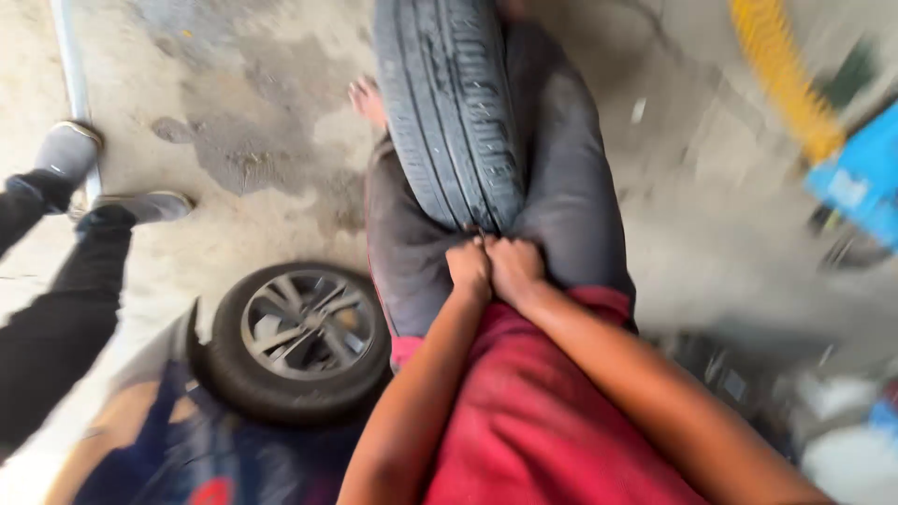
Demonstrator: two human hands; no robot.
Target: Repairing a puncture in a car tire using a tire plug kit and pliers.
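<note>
At nine o'clock another person's legs [56,309] in dark trousers and grey shoes [140,206] stand on the stained concrete floor [253,122], beside a metal pole [73,75]. At about seven o'clock a second wheel [299,341] with a silver spoked rim lies flat on the floor, close to the person's left knee. If the upright tyre tips that way it could strike this wheel or the bystander's feet.

In the centre, the tyre [454,112] stands on its tread between the person's legs, running up toward twelve o'clock. The left hand [470,266] and the right hand [514,266] meet at its near edge, both closed into fists with knuckles touching, apparently gripping the tyre's lip; what the fingertips clasp is hidden. A bare foot [367,98] shows at eleven o'clock just beside the tread, so a slip could roll the tyre onto the toes. The tight double grip could also pinch fingers against the thighs.

At two o'clock a yellow blurred object [781,75] and a blue box [865,173] lie well apart; motion blur hides their detail.
</note>
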